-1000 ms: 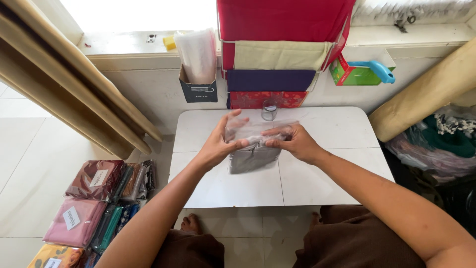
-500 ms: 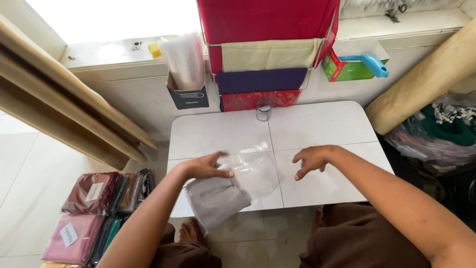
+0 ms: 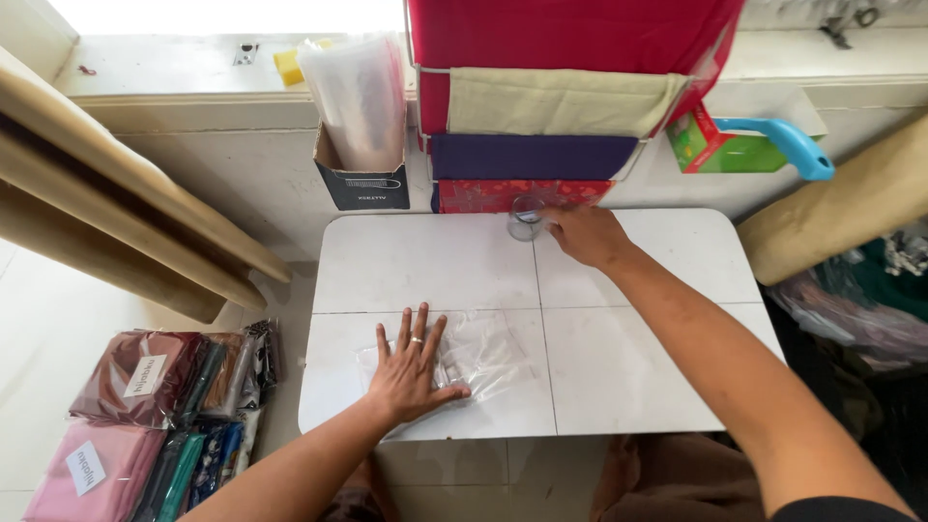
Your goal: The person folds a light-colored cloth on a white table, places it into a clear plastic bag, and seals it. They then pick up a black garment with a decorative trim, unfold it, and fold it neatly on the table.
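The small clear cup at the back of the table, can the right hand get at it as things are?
Probably yes. The right hand is stretched across the white table, its fingertips at or right by the small clear cup, with nothing between them. The left hand lies flat on the clear plastic bag, out of the way.

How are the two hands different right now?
The left hand lies flat, fingers spread, on a clear plastic bag; the right hand reaches far to a small clear roll. The left wears a ring; the right shows none. Both are over the white table.
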